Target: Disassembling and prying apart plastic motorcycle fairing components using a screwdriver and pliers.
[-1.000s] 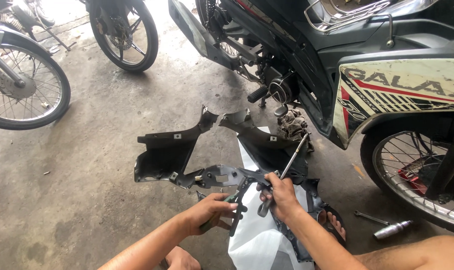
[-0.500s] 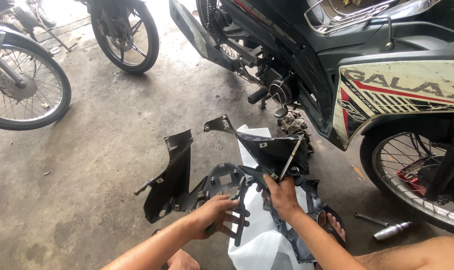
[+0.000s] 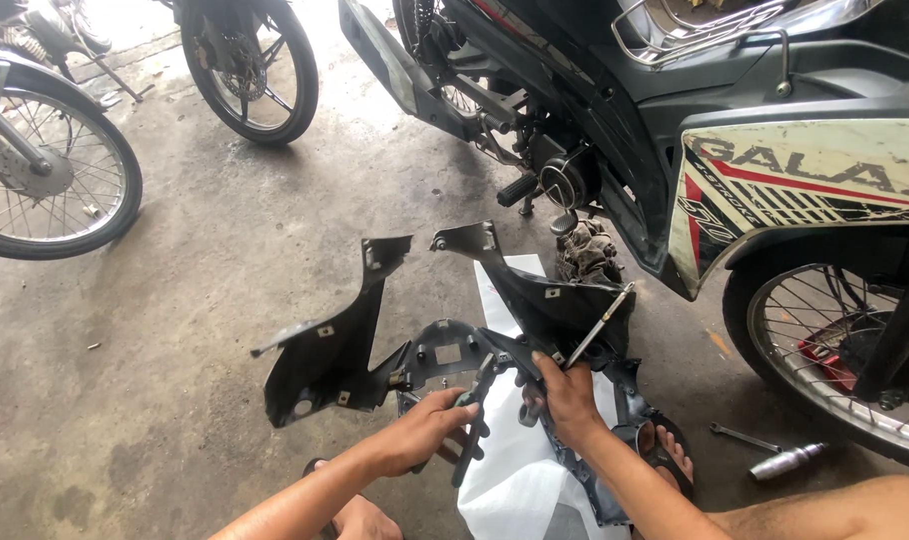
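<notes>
Black plastic fairing panel (image 3: 455, 330) stands tilted on the concrete floor (image 3: 175, 400) beside the motorcycle (image 3: 675, 130). My left hand (image 3: 425, 430) curls around its lower bracket edge; my right hand (image 3: 565, 395) is closed around a screwdriver (image 3: 597, 325) against the panel. I judge the panel light, springy, brittle at its tabs; best held at the thick central bridge.
</notes>
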